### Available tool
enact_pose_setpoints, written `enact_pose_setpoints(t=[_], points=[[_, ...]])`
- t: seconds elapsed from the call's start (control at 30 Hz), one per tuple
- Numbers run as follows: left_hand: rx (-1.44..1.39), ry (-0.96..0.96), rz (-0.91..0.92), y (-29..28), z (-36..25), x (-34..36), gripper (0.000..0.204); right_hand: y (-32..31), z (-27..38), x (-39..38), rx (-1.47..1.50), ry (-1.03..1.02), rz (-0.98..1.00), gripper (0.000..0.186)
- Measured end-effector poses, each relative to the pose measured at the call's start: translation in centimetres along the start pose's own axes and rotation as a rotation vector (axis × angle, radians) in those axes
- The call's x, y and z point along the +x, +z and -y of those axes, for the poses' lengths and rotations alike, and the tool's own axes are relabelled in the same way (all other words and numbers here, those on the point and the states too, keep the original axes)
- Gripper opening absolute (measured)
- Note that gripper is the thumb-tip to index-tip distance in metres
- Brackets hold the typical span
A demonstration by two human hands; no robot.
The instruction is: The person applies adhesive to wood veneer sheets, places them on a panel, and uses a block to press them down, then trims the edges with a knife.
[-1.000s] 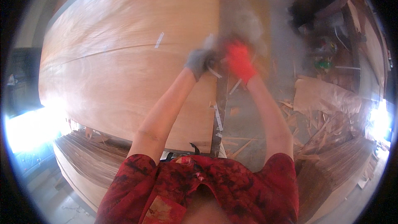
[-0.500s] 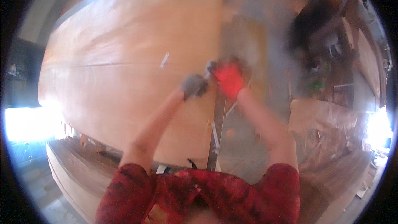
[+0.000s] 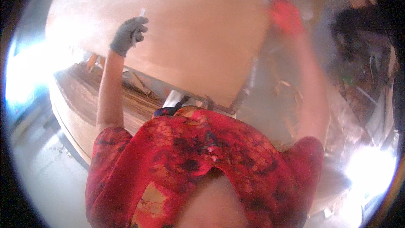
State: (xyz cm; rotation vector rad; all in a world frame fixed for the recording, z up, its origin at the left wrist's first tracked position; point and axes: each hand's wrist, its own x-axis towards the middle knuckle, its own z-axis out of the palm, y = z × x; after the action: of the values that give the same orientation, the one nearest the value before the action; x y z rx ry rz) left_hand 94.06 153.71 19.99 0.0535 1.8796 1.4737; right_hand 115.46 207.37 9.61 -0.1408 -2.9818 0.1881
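Observation:
A large thin sheet of light brown wood veneer (image 3: 198,46) lies across the work surface in front of me. My left hand (image 3: 126,36), in a grey glove, rests on the sheet's left part with its fingers curled around a small pale strip (image 3: 141,14). My right hand (image 3: 287,14), in a red glove, is blurred and sits at the sheet's far right edge, seeming to grip that edge. My arms are spread wide apart.
A stack of brown veneer sheets (image 3: 84,97) lies lower left, beneath the top sheet. Scraps and strips of wood (image 3: 287,93) litter the area to the right. A dark cluttered machine or bench (image 3: 363,38) stands far right. Bright glare washes both sides.
My two hands were close together at the sheet's right edge. Now they have moved apart: the left one far left over the sheet, the right one up along the right edge.

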Motion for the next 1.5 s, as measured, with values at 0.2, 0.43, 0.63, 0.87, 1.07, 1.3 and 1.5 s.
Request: enact_pose_setpoints(t=[0.2, 0.43, 0.63, 0.87, 1.07, 1.3, 1.5], points=[[-0.303, 0.022, -0.273, -11.9, 10.1, -8.6, 0.034, -5.8, 16.6, -3.9, 0.205, 0.143, -0.268, 0.058], [0.187, 0.194, -0.352, -18.3, 12.3, -8.6, 0.022, -5.9, 35.1, -12.3, -0.097, 0.283, 0.112, 0.075], [0.895, 0.342, -0.486, -23.3, 13.5, -3.5, 0.041, -3.5, 39.7, -12.4, -0.192, 0.377, 0.257, 0.086], [0.905, 0.267, -0.416, -23.2, 15.4, -1.2, 0.04, -0.9, 39.3, -13.3, -0.239, 0.436, 0.284, 0.092], [0.883, 0.322, -0.468, -23.8, 18.0, -0.3, 0.035, 0.6, 38.5, -13.6, -0.12, 0.46, 0.34, 0.092], [0.923, 0.374, -0.466, -22.0, 15.3, -1.9, 0.034, -1.2, 39.0, -14.1, -0.243, 0.451, 0.38, 0.091], [0.747, 0.572, -0.594, -23.4, 15.5, -4.5, 0.028, -3.1, 38.4, -15.0, -0.117, 0.457, 0.217, 0.085]])
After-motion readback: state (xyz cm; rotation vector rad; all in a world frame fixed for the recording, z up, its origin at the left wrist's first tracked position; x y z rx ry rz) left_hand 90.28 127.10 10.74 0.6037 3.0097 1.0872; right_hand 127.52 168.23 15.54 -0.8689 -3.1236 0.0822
